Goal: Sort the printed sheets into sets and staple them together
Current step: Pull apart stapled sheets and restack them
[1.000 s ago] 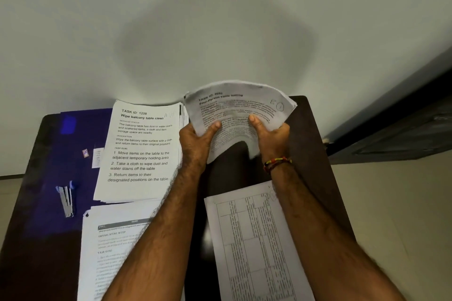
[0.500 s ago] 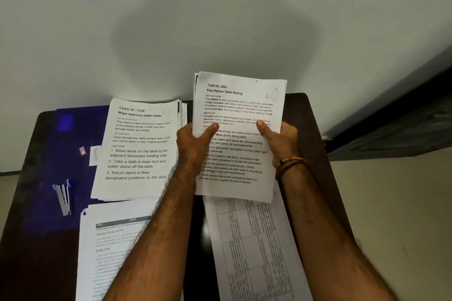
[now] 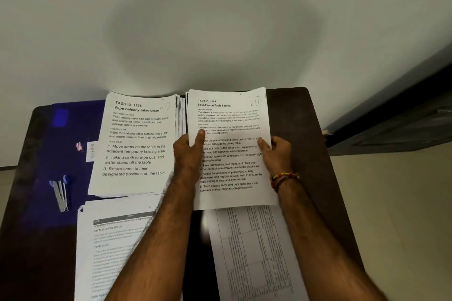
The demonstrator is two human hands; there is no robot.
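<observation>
- You held the "Four-Person Table Setting" stack (image 3: 232, 149) by both side edges, over the table (image 3: 310, 129).
- Left hand (image 3: 188, 151) and right hand (image 3: 276, 154) pinched it, thumbs on top.
- Squaring its edges between your fingers before reaching left for the stapler (image 3: 60, 193) would have stapled cleaner.

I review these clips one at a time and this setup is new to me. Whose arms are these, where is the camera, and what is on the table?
There is no machine here. A person wears a camera on the head, looking down at their own arms. The left hand and right hand grip a paper set headed "Four-Person Table Setting" by its side edges. On the dark table lie a stack headed "Wipe balcony table clean", another printed stack nearer the person, a sheet with a table grid, and a stapler at the left.
</observation>
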